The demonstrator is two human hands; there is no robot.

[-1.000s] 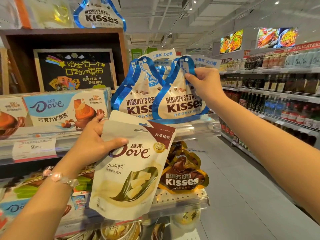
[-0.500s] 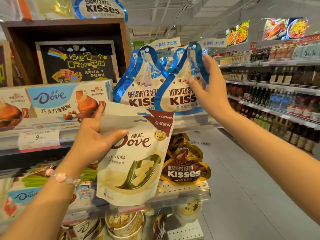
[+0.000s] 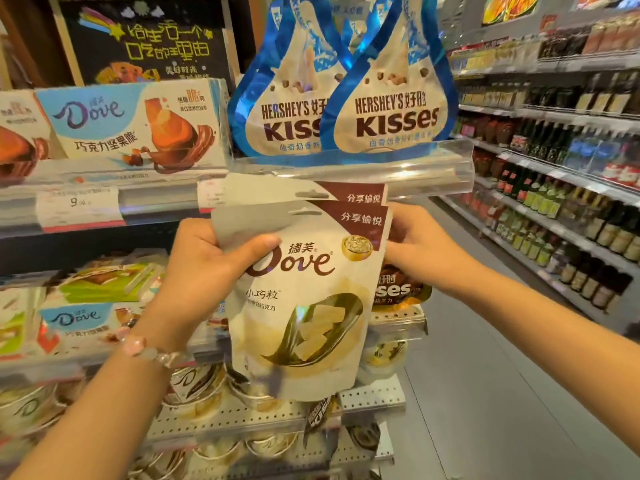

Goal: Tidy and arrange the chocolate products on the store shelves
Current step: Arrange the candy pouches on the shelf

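Dove pouches (image 3: 304, 306), two stacked, at centre: my left hand (image 3: 207, 268) pinches their upper-left edge, my right hand (image 3: 415, 251) grips the right edge; Kisses bags (image 3: 388, 109) at 12 o'clock

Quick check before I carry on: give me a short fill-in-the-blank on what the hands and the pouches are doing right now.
1. Both hands grip the white ____-brand pouches.
2. The left hand wears a beaded ____ on its wrist.
3. The blue Kisses bags stand on the shelf ____ the held pouches.
4. The right hand holds the pouches at their ____ edge.

Missing words: Dove; bracelet; above; right
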